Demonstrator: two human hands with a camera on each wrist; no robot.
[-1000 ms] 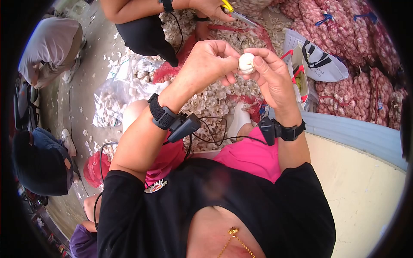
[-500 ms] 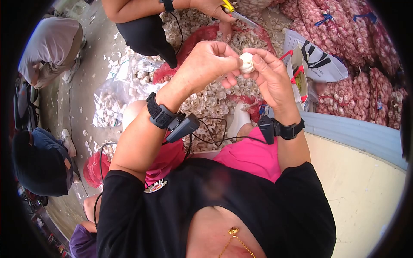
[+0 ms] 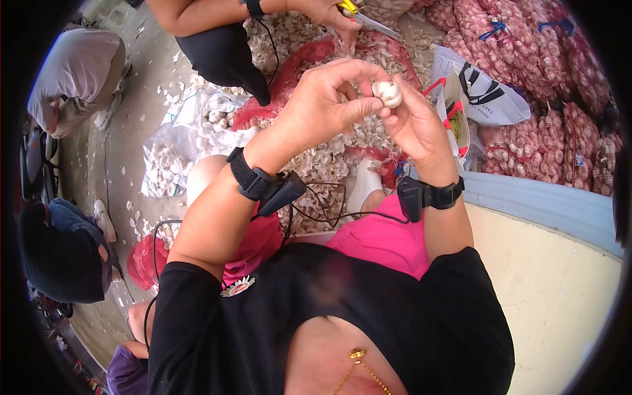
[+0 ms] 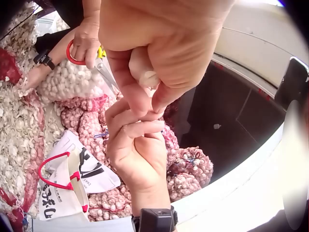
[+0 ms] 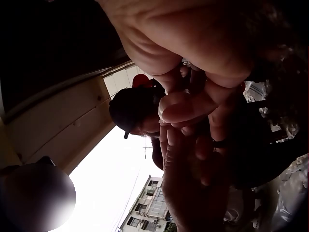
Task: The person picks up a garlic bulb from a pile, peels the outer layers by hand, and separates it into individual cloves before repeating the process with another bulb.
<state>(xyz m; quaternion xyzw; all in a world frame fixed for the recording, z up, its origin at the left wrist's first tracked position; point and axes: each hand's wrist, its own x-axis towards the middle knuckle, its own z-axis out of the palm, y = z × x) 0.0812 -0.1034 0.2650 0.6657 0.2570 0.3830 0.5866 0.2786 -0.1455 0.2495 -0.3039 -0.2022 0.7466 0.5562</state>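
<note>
A whitish garlic bulb (image 3: 388, 94) is held up between my two hands in the head view. My left hand (image 3: 322, 99) pinches it from the left, thumb tip at its lower side and index finger reaching over its top. My right hand (image 3: 424, 128) holds it from the right with bent fingers. The left wrist view shows the bulb (image 4: 142, 67) between my left thumb and fingers, its cut end facing down, with the right fingers meeting the left fingertips. Fingers hide the bulb in the dark right wrist view.
Another person's hand holds scissors (image 3: 375, 25) across from me. Garlic skins (image 3: 316, 158) cover the ground below. Red net sacks of garlic (image 3: 540, 145) and a white bag (image 3: 487, 92) stand at right. Left lies a clear plastic bag of garlic (image 3: 164, 158); people crouch beyond.
The bulb has shifted slightly right and turned between my fingers. My left index finger now stretches over it. The other person's scissors have moved slightly, their blades showing more plainly.
</note>
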